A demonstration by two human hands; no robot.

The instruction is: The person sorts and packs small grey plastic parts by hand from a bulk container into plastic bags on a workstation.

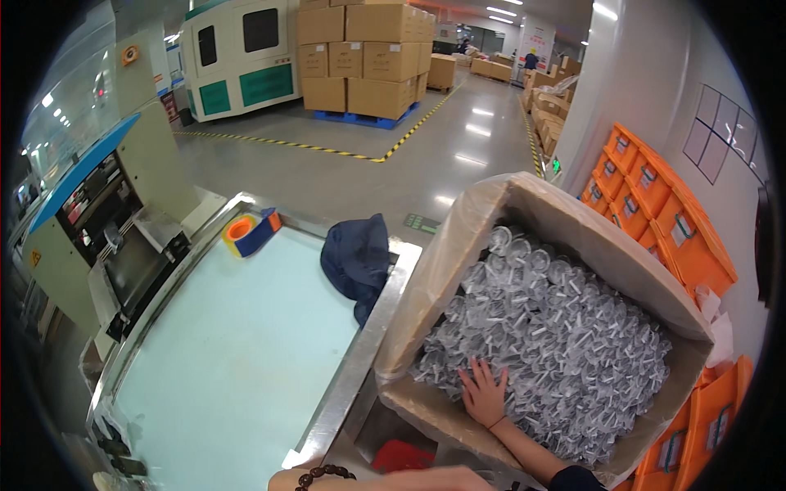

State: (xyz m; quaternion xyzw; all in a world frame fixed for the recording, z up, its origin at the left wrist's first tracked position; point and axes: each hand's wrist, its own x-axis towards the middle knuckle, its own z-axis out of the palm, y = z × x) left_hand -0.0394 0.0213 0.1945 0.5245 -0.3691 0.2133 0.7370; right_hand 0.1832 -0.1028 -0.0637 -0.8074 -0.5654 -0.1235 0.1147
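My right hand (485, 398) reaches into a large lined cardboard box (442, 233). Its fingers are spread and lie on a heap of small clear plastic parts (565, 344), which look like little cups with thin white stems. The fingers are not closed round any part. At the lower edge my left hand (284, 480) shows only in part, beyond a dark beaded bracelet (326, 472). Its fingers are cut off by the picture's edge. It is nearest to the front end of a pale green tabletop (237, 360) with a metal rim.
A dark blue cap (358, 258) and a tape roll in a dispenser (250, 233) lie on the table. A machine (131, 245) stands to the left. Orange bins (667, 204) line the right wall. Stacked cartons (368, 57) rest on a blue pallet. Something red (403, 455) lies below the box.
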